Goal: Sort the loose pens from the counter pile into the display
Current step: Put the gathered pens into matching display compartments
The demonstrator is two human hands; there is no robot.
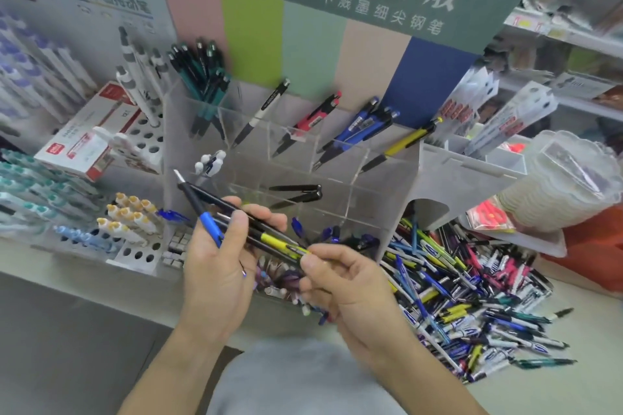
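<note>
Sorting step, mid-task. The left hand [215, 266] grips a small bundle of mixed plastic pens [232, 216] laid across its palm, thumb pressed over the barrels and fingers curled beneath; among them are a blue-barrelled pen [209, 225] and a black pen whose bare tip [178, 176] points up and to the left. The right hand [350, 283] pinches the lower end of a yellow-and-black pen [279, 243] between thumb and forefinger, its other fingers loosely curled; this pen lies within the bundle, so whether it is being drawn out or added cannot be told.

The clear acrylic tiered display [391, 185] stands just behind the hands. Its upper row holds pens grouped by colour: teal, white-and-black, red, blue, and one yellow-and-black pen [408, 141] in the rightmost compartment. The middle row shows a few black pens [296, 194]. The loose pile of assorted pens [472, 307] lies on the pale counter [539, 394] to the right, large and unsorted, so much of the task appears to remain.

Judged next move: separate the yellow-and-black pen from the bundle and carry it up and right to the compartment holding its match, tip downward. This calls for a firm pinch and a left-hand grip that keeps the other pens from sliding.
</note>
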